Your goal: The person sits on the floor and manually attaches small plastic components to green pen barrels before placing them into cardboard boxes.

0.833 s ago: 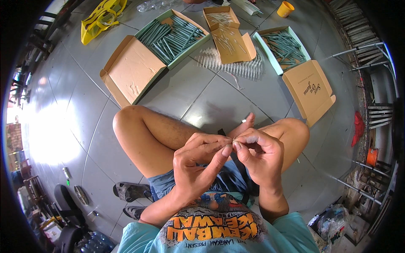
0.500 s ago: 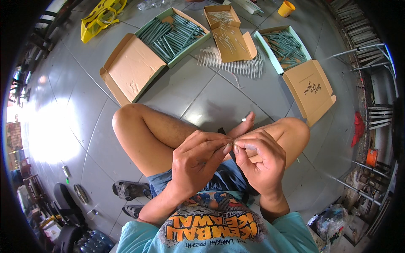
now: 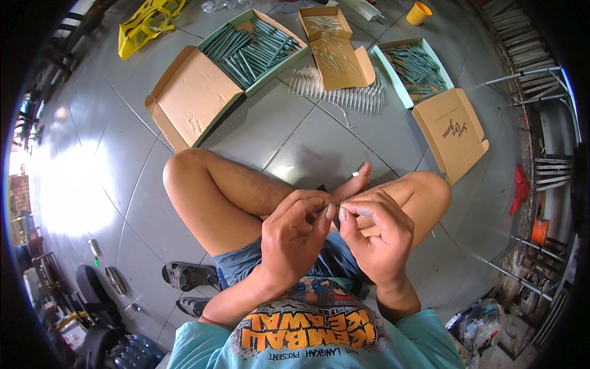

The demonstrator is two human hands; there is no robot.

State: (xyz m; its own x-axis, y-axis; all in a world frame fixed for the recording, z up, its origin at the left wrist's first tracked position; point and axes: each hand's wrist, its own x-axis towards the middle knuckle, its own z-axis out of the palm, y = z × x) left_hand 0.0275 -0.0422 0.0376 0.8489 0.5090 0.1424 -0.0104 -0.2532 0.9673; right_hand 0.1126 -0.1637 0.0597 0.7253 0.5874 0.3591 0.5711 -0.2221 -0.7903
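The left hand (image 3: 290, 232) and right hand (image 3: 382, 231) sit tip beside tip above the shorts (image 3: 335, 257), both pinched narrow; anything between them, equally near both, is too small to tell, long axis included. Pale sticks (image 3: 355, 99) lie well beyond, by the small box (image 3: 344, 80)'s near edge.

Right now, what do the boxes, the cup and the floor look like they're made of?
Boxes: likely cardboard, matt brown inside, with folded flaps. Cup: probably plastic, smooth and one even orange-yellow. Floor: glossy grey tiles, with thin seams and bright reflections; maybe ceramic, but I can't be sure.
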